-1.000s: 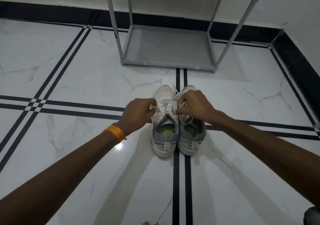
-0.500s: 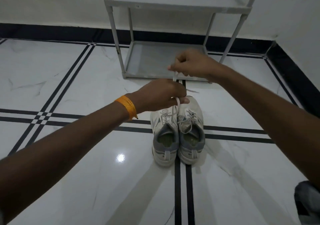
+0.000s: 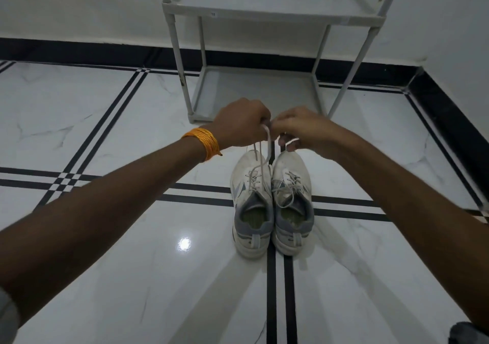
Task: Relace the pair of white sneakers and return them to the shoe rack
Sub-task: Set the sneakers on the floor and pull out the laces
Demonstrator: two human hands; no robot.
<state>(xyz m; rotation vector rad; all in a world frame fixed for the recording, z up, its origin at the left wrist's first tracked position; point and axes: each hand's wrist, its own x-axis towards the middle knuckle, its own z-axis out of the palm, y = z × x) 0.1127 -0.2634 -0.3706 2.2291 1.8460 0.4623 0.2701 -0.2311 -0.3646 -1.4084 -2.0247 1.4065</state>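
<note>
Your left hand (image 3: 242, 122) and right hand (image 3: 299, 126) meet above the toes of the pair, each grip pinched shut on the lace (image 3: 268, 145) of the left sneaker (image 3: 251, 200). By the look of it you are drawing both ends up to take out slack before knotting. To do it well, hold the two ends level and pull evenly, so the crossings over the tongue tighten in order from toe to collar and the ends come out equal. Pull upward and slightly toward you; the shoe is light and could lift off the floor (image 3: 105, 121).

Both sneakers stand upright on the floor, touching side by side, just in front of the shoe rack (image 3: 267, 13). Their long axes run straight away from you along the black floor stripes. Toes point at the rack, heels and open collars face you. The right sneaker (image 3: 292, 200) shows lace loops lying loose across its tongue, so it likely wants tidying too.
</note>
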